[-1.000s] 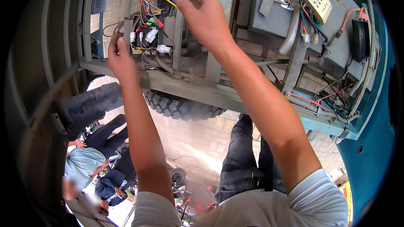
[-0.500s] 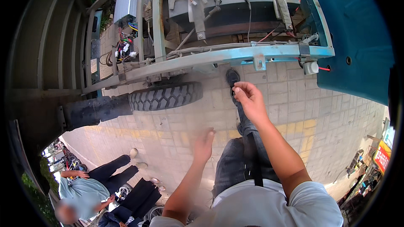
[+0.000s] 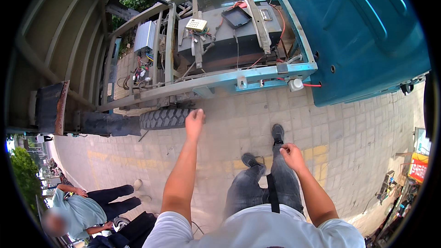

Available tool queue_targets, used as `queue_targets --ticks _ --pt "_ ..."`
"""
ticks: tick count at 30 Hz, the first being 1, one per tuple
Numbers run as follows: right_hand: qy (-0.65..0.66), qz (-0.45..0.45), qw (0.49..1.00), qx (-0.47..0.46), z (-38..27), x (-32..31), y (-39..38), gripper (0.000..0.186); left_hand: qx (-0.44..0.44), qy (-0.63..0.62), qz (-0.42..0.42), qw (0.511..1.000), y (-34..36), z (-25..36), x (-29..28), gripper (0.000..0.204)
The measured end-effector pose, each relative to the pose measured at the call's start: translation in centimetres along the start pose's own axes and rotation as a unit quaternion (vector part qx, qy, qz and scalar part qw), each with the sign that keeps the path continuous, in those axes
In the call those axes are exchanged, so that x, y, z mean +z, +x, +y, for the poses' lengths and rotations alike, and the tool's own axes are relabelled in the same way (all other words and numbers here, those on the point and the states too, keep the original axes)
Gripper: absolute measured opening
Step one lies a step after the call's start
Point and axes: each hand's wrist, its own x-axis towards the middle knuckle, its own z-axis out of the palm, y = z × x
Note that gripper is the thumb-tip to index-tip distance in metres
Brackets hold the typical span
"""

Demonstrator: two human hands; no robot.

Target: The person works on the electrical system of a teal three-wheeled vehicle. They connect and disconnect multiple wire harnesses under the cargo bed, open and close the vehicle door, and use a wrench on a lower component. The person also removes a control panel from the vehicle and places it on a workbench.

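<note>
My left hand point(image 3: 195, 118) is held out in front of me with its fingers curled in. In the view it overlaps the right end of a treaded black tyre point(image 3: 163, 119), and nothing shows in it. Beside my right thigh hangs my right hand point(image 3: 292, 156), thumb and fingertips drawn together. Whatever they may pinch is too small to make out. Beyond both hands lies a vehicle's open, worn teal metal frame point(image 3: 216, 79). A dark grey box point(image 3: 250, 34) sits inside it, carrying a cream keypad-like unit point(image 3: 196, 24) and a shallow black tray point(image 3: 236, 17).
A large teal panel point(image 3: 367, 41) stands at the right. A silver finned box point(image 3: 144, 36) with loose coloured wires point(image 3: 140, 71) sits in the frame's left part. A white cap point(image 3: 295, 84) juts from the front rail. Another person point(image 3: 82, 206) is at lower left. Paving bricks point(image 3: 239, 131) cover the ground.
I have moved back from the frame, and more of it shows. My left hand has risen forward and its fingers have curled. My right hand has lowered toward my thigh, fingers still together.
</note>
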Motion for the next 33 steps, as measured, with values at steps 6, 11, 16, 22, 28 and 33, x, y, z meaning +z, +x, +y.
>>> queue_targets --ticks 6,11,16,22,28,33 --pt "-0.012 -0.042 0.991 0.128 9.1 -1.7 -1.8 0.024 0.095 0.094 0.201 0.97 25.8 6.9 4.0 0.037" --pt "-0.056 -0.087 0.977 0.187 13.9 -3.2 -0.4 0.025 0.079 0.211 0.291 0.93 39.5 6.3 6.0 0.067" --pt "-0.072 -0.096 0.964 0.239 15.2 -6.5 2.9 0.027 0.062 0.153 0.28 0.946 43.5 6.4 7.2 0.052" --pt "-0.041 -0.084 0.981 0.172 13.9 -8.0 6.6 0.026 0.044 -0.161 0.209 0.964 39.3 10.9 8.2 0.026" --pt "0.096 -0.07 0.993 0.019 4.2 -6.5 12.0 0.021 0.071 -0.273 0.019 0.959 19.5 16.7 7.3 0.017" --pt "0.281 -0.07 0.936 -0.202 -6.6 -3.2 13.0 0.035 0.056 -0.27 -0.114 0.954 -3.2 18.1 4.2 0.013"
